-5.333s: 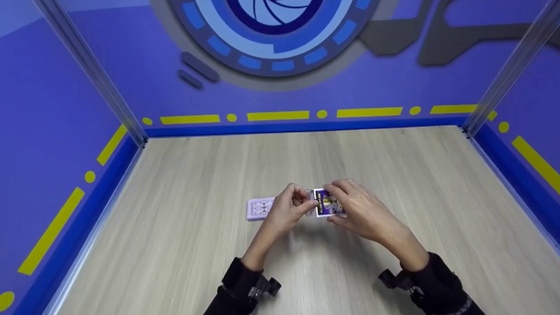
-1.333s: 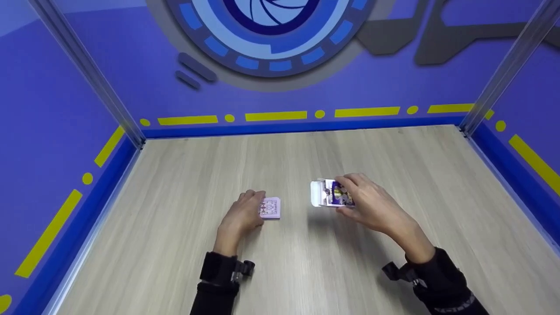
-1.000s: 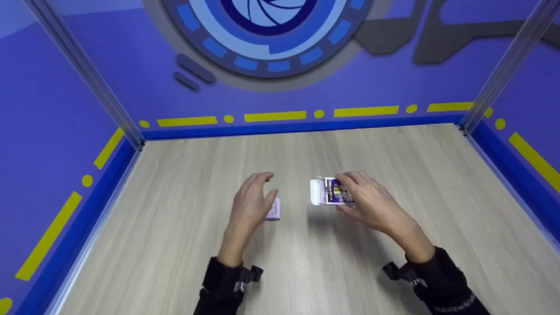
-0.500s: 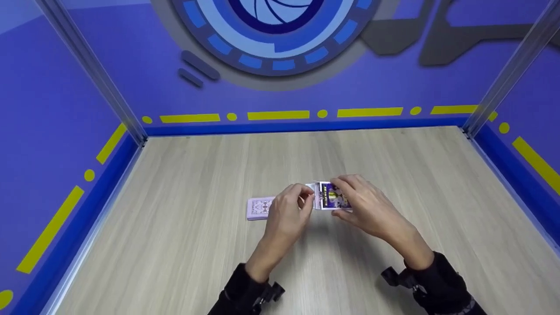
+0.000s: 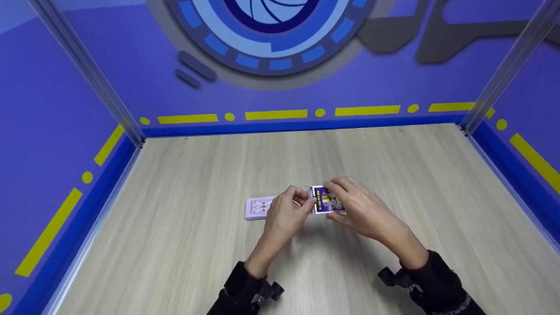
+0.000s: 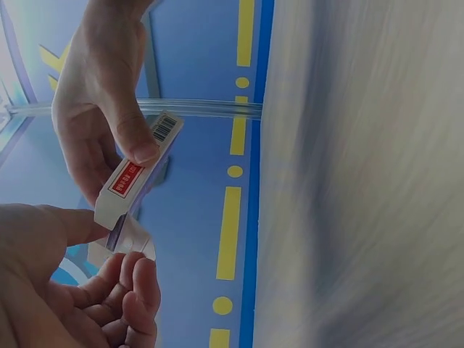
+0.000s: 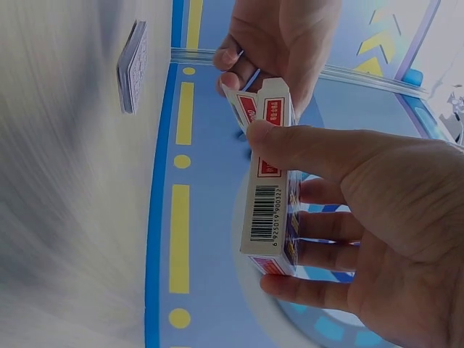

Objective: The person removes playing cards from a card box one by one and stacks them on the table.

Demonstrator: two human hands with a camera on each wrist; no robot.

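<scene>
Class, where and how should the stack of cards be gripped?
Probably pinch the stack of cards across its long edges near its left end, from above-left: it lies flat, and the left hand hides its other end in the head view.

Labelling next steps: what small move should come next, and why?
Probably the left hand easing the flap clear of the card box's mouth: its fingers are at that flap, the right hand grips the box, and the deck lies outside it on the table.
</scene>
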